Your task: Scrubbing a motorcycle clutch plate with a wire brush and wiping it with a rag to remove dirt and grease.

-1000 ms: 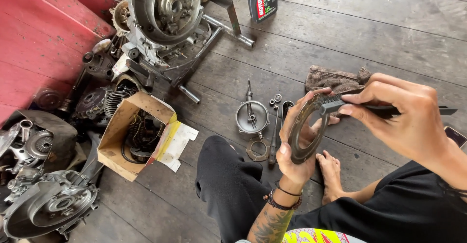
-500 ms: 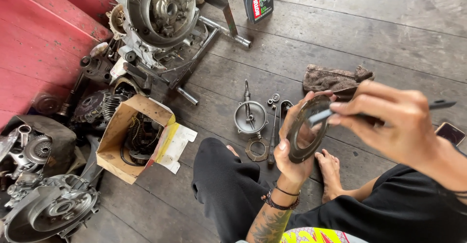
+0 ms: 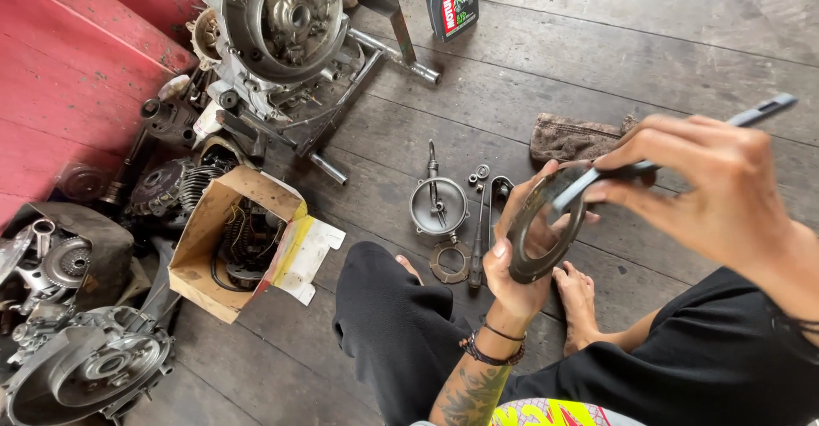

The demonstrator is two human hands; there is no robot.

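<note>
My left hand (image 3: 517,260) holds a dark metal ring plate (image 3: 537,264) upright above my knee. My right hand (image 3: 701,183) grips a thin grey blade tool (image 3: 755,115) whose tip rests on the ring's upper edge. On the floorboards just left of the ring lie a round metal cup part with a lever (image 3: 438,206), a flat gasket ring (image 3: 450,261), a slim wrench (image 3: 478,238) and small washers (image 3: 478,173).
An engine casing on a stand (image 3: 286,29) sits at the top, an oil bottle (image 3: 451,1) beside it. A brown rag (image 3: 580,136) lies behind my hands. An open cardboard box of wiring (image 3: 235,243) and several engine parts (image 3: 81,366) crowd the left by a red wall (image 3: 60,76).
My right hand has drawn the blade tool across the ring's top edge, and its handle now points further up and right. The view has shifted slightly; my left hand keeps the ring steady.
</note>
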